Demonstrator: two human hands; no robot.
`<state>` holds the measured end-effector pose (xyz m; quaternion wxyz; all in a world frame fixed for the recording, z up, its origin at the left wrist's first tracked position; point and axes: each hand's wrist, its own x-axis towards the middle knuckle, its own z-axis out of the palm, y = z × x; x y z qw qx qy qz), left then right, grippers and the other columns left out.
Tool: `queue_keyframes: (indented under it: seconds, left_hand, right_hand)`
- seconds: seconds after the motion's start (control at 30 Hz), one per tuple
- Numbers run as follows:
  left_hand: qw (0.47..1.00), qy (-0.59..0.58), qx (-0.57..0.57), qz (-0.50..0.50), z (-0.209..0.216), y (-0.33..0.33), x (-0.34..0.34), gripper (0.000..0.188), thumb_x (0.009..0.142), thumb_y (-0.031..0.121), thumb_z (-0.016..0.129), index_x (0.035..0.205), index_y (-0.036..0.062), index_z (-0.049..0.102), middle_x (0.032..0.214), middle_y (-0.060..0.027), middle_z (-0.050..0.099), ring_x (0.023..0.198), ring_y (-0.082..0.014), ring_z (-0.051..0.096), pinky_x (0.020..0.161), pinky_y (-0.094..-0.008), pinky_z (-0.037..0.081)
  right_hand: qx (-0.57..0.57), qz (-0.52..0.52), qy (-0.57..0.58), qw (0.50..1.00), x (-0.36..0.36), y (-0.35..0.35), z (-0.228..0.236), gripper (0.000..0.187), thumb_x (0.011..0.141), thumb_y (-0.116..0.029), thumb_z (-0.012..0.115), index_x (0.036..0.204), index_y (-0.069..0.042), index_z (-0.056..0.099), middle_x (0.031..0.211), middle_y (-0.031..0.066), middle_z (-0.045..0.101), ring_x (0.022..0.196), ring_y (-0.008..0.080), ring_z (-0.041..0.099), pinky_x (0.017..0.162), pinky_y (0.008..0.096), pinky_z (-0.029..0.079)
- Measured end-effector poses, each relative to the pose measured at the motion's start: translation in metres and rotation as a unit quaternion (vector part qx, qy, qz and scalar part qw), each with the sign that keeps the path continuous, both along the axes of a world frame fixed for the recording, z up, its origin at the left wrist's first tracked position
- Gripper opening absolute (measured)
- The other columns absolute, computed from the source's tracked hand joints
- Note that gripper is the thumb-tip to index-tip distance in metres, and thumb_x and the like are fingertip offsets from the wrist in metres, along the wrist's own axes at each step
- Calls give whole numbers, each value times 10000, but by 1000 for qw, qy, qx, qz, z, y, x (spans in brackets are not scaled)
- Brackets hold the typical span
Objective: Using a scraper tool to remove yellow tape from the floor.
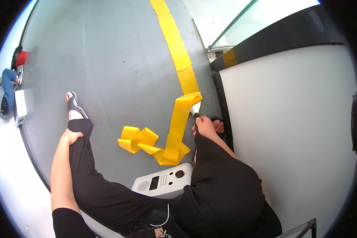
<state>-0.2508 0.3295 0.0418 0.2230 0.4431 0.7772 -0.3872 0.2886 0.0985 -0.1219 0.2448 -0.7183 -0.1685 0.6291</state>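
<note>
My right hand is closed round the dark handle of a putty knife, low beside my right foot. Its pale metal blade sits at the fold where a loose strip of yellow floor tape leaves the floor; part of the blade is hidden behind the tape. From there the peeled strip trails back toward me and curls in loops. Beyond the blade, a cracked yellow tape line lies flat on the floor. My left hand rests on my left knee, holding no object.
Between my legs is a pale box with a speaker grille, display and knob. A white wall panel with a black base runs along the right, close to my right foot. At far left, a seated person is beside a white box.
</note>
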Motion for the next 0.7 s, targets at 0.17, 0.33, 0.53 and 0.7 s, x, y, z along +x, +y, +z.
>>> queue_keyframes:
  seconds: [0.17,0.33,0.53,0.7]
  left_hand:
    - [1000,15,0,-4,12,2,27,960,621,410,772,1336,-118,411,1337,-272,510,1240,-346,518,1048,-383,414]
    - [1000,22,2,-15,-5,4,13,972,619,412,774,1336,-128,401,1329,-275,516,1244,-348,513,1052,-383,411]
    - [999,35,-13,-27,5,0,10,980,625,423,766,1331,-142,389,1331,-285,508,1242,-349,516,1049,-390,412]
    - [999,24,-10,-28,8,0,15,964,633,431,755,1319,-148,403,1325,-292,509,1236,-353,520,1044,-386,418]
  right_hand:
    - [-45,-24,59,997,3,-6,0,335,990,-268,432,976,52,530,718,139,636,525,236,627,522,343,511]
    - [53,131,72,987,8,-34,-63,353,910,-316,604,949,35,597,746,112,657,586,210,650,576,324,512]
    - [-5,7,118,993,-1,-10,-19,315,932,-266,588,1006,40,591,729,127,648,587,189,644,530,352,507]
    - [-15,-87,83,993,0,-9,-2,271,921,-210,584,1002,49,585,774,148,648,591,207,643,553,350,523]
